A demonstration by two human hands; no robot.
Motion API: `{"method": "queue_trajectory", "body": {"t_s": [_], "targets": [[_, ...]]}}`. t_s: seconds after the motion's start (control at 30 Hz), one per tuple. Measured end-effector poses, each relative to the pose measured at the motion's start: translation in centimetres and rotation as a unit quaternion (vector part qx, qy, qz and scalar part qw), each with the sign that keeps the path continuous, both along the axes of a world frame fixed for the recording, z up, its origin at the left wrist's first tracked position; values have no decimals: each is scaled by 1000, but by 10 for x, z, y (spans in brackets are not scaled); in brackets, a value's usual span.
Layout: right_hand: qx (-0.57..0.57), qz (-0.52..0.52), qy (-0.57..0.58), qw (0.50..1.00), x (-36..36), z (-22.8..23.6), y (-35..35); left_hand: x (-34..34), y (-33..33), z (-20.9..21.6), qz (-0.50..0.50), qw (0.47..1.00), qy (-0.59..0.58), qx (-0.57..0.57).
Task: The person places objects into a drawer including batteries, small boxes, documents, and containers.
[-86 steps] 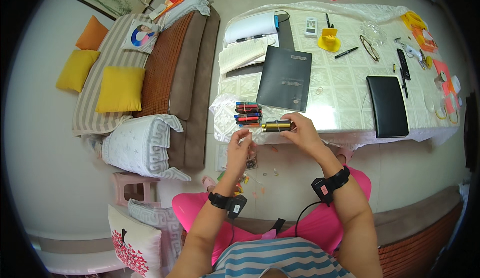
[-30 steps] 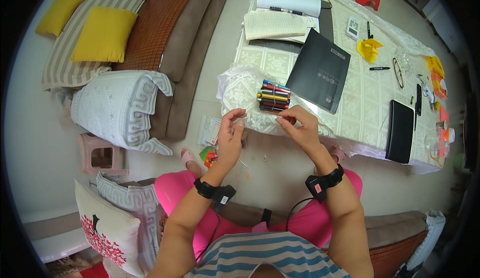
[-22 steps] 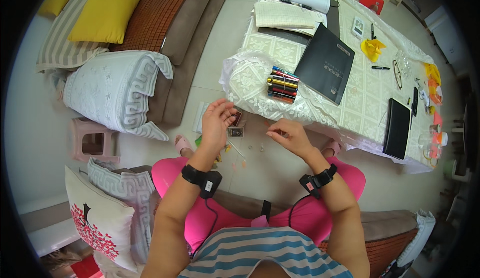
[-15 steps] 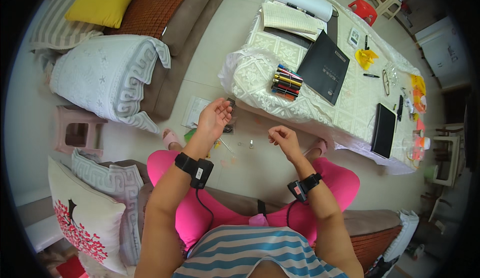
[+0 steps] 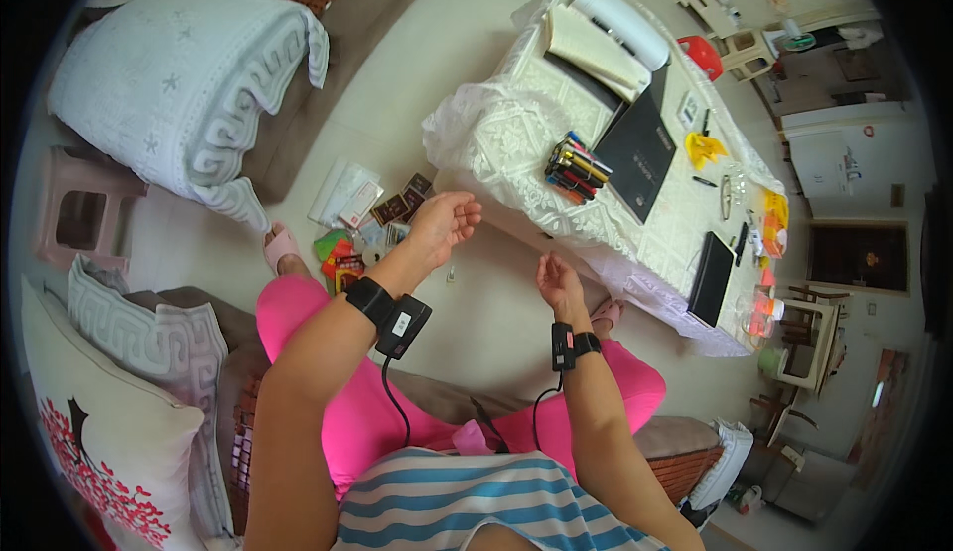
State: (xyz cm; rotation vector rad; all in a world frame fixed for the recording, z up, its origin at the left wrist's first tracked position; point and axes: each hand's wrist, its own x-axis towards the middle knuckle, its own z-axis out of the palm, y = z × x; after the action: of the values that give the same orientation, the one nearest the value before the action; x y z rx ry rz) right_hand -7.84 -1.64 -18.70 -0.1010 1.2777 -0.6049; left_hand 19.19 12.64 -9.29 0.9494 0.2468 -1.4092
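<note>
Both the left hand point(image 5: 444, 228) and the right hand point(image 5: 559, 281) are released, with fingers loosely bent and empty, free room between them above the floor point(image 5: 486, 308), while the bundle of pens point(image 5: 578, 167) lies near the edge of the cloth-covered surface point(image 5: 501, 132), just beside the black folder point(image 5: 643, 154)

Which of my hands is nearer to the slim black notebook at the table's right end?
Right. Your right hand is raised, to the left of the black notebook; your left hand is farther left, on the far side of your right hand.
</note>
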Motion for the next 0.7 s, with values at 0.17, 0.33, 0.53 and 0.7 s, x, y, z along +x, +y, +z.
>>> {"method": "queue_trajectory", "body": {"t_s": [0.17,0.33,0.53,0.7], "targets": [[-105,45,74,991,-18,-79,-26,-9,-3,-26,-51,997,8,63],[-195,-54,75,976,36,-73,-17,-3,9,-33,-23,992,24,118],[-242,-74,114,961,40,-74,-22,-11,14,-38,22,991,57,120],[-277,-80,105,952,46,-104,-29,-16,32,-50,47,989,34,139]]}}
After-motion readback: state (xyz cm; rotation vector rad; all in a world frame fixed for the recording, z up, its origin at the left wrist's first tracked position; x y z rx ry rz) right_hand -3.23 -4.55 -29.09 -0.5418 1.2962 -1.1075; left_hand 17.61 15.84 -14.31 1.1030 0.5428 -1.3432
